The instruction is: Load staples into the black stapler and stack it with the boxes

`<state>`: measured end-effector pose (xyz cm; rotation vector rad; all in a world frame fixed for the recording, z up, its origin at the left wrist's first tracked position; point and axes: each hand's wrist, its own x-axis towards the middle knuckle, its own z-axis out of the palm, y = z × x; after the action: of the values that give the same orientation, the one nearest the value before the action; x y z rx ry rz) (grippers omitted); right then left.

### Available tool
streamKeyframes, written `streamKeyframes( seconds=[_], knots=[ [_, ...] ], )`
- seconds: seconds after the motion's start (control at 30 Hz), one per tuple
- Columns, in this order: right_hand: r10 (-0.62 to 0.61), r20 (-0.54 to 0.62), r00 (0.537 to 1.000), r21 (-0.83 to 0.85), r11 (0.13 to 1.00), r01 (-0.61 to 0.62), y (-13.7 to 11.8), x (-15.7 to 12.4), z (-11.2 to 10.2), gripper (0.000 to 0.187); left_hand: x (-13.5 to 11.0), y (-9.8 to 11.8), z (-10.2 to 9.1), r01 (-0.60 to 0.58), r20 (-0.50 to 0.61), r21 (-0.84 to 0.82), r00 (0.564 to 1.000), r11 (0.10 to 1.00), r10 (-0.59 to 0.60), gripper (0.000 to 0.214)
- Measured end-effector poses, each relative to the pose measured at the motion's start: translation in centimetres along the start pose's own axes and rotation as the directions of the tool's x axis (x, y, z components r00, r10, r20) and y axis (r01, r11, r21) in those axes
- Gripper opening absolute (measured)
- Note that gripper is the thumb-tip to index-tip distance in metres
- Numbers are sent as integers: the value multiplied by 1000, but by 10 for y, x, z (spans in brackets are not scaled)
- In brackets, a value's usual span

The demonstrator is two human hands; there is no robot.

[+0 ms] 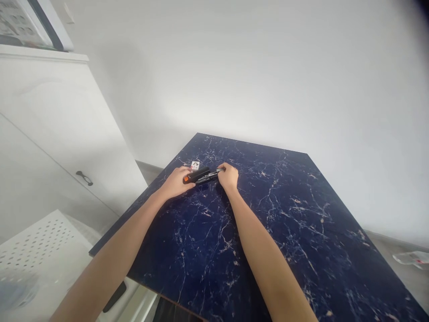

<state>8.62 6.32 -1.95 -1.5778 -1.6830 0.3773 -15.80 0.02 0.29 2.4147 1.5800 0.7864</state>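
A black stapler with an orange patch at its rear lies at an angle over the dark blue marbled table. Its rear end is gripped by my left hand, thumb on the near side and fingers on the far side. At the stapler's other end, the fingers of my right hand are closed on a thin metallic part; whether it is the magazine or a staple strip I cannot tell. Just beyond my left fingertips stands a small white box with a dark print.
A white cabinet with a dark handle rises to the left of the table. Below it is a white perforated panel. A pale wall runs behind the table. On the floor at far right lies a clear plastic item.
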Motion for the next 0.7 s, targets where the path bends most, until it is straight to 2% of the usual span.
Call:
streamKeyframes(
  seconds=[0.1, 0.23, 0.37, 0.47, 0.6, 0.7],
  knots=[
    [-35, 6, 999, 11, 999, 35, 0, -1, 0, 39, -1, 6, 5, 30, -116, 99, 993, 995, -18, 34],
    [-198, 79, 977, 69, 979, 193, -5, -4, 4, 40, 0, 15, 13, 153, -234, 171, 966, 973, -110, 27],
    [-220, 120, 968, 104, 973, 208, -5, -1, 7, 66, 2, 16, 16, 152, -246, 178, 963, 972, -106, 25],
    [-227, 194, 954, 134, 970, 204, -6, -1, 11, 81, 3, 14, 17, 146, -236, 162, 966, 976, -105, 24],
    [-287, 277, 917, 213, 949, 232, -14, -6, 15, 80, 2, 14, 19, 162, -257, 135, 958, 978, -124, 22],
    [-285, 305, 909, 258, 943, 209, -19, -8, 17, 79, 1, 15, 21, 175, -277, 127, 951, 976, -134, 19]
  ],
)
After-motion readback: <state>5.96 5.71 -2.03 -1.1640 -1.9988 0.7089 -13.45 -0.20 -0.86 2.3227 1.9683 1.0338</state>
